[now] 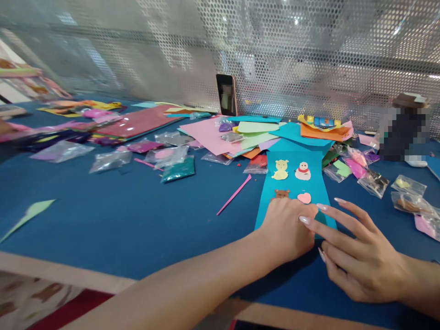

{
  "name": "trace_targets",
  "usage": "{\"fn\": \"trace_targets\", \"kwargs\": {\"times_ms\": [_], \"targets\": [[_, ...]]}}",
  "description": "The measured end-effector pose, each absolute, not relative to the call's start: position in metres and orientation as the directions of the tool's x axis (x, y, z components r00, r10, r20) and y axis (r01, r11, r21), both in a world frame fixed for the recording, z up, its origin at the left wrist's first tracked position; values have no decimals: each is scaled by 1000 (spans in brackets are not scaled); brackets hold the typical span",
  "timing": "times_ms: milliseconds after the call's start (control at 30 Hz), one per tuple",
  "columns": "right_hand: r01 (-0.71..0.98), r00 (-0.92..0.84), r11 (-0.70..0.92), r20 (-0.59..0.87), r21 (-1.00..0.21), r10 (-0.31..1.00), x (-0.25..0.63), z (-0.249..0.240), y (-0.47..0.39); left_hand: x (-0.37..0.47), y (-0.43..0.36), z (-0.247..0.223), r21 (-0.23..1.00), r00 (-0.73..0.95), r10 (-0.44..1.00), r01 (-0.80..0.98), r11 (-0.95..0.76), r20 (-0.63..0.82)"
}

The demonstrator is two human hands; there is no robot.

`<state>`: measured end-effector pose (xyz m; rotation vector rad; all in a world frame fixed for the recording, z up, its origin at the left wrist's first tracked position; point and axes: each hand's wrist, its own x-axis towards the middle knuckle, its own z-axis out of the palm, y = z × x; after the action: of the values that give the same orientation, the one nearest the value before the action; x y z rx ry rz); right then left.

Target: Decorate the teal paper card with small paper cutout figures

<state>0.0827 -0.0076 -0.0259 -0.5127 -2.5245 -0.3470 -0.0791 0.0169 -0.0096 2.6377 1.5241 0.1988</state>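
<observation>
A blue paper strip point(272, 208) lies on the dark blue table, bearing a yellow bear cut-out point(281, 170), a pink snowman point(303, 171), a brown bear point(282, 194) and a pink heart point(304, 197). My left hand point(288, 227) rests closed over the strip's near part, below the heart, with its fingertips hidden. From the right, my right hand point(357, 252) reaches in with its fingers spread. Its index fingertip is against my left hand, and nothing shows held in it.
A pink stick point(234, 194) lies left of the strip. Small bags, such as a teal one point(178, 169), and coloured papers point(209, 134) are scattered behind. A phone point(227, 95) leans on the perforated metal panel point(295, 59). A green scrap point(32, 213) sits far left.
</observation>
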Motion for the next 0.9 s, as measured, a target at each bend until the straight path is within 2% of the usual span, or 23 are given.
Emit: {"fn": "trace_targets", "kwargs": {"times_ms": [500,900], "targets": [[402,-749,901,624,162,223,86,-30,-6,-83,21,-6,118,486,871,863,-491,67],[400,-764,900,605,172,224,86,-30,-7,-83,21,-8,160,493,868,853,-496,60]]}}
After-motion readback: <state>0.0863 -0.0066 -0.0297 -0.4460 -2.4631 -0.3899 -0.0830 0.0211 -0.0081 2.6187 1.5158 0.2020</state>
